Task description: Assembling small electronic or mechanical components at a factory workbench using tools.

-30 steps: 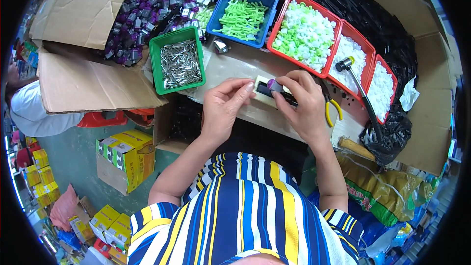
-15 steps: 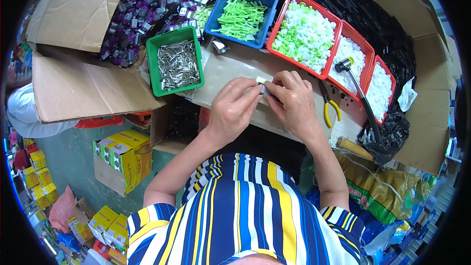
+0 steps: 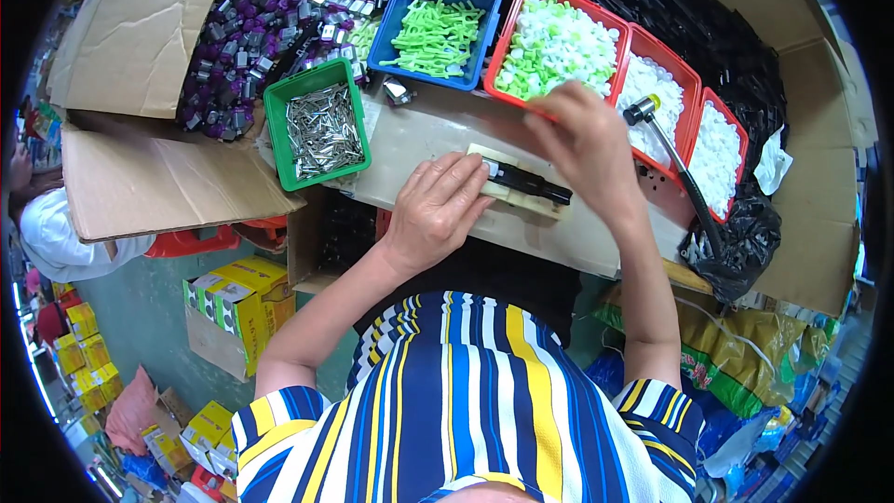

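A long black plastic part (image 3: 529,183) lies in a cream block (image 3: 501,195) on the work surface. My left hand (image 3: 436,208) covers the left end of the block, fingers laid over the part and thumb at the near edge, holding it there. Raised over the right end of the block, close to the near edge of a red tray (image 3: 503,93) of white and green plastic pieces (image 3: 559,47), is my right hand (image 3: 591,144). Its fingers are bent and smeared by motion, so whether anything is between them is not visible.
A green bin (image 3: 364,144) of metal pins and a blue bin (image 3: 379,45) of green sticks stand behind on the left. Two more red trays hold white pieces; a hammer (image 3: 672,142) leans across them. An open carton (image 3: 177,186) stands at left.
My hands have parted from a small piece they pinched together. The left has come down onto the block; the right has lifted away to the right, and the block and black part are now exposed.
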`<state>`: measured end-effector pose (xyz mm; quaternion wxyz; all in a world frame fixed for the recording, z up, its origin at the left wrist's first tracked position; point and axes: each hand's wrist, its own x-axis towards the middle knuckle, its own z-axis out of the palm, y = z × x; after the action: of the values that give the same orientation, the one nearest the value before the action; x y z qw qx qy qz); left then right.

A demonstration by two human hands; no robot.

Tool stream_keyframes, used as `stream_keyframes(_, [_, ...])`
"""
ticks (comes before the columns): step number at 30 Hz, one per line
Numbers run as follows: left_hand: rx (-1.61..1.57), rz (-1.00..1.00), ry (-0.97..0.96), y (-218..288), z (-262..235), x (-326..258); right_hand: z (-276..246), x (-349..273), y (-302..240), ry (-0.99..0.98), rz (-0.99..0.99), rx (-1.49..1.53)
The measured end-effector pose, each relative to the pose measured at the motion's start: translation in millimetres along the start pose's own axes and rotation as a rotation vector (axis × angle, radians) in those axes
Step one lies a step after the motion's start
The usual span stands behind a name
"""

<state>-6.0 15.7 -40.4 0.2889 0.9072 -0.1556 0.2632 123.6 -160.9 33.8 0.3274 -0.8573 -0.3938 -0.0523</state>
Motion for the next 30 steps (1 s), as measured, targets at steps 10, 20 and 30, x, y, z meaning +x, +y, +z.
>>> stream_keyframes(10, [0.216,-0.342,0.246,-46,-78,11,11,37,23,-0.028,0.151,-0.312])
stream_keyframes(20, [0.363,-0.52,-0.017,-75,-85,11,7,40,25,-0.084,0.147,-0.342])
stream_keyframes(30, [0.284,-0.535,0.16,-62,-93,18,-6,14,-3,0.108,0.222,0.229])
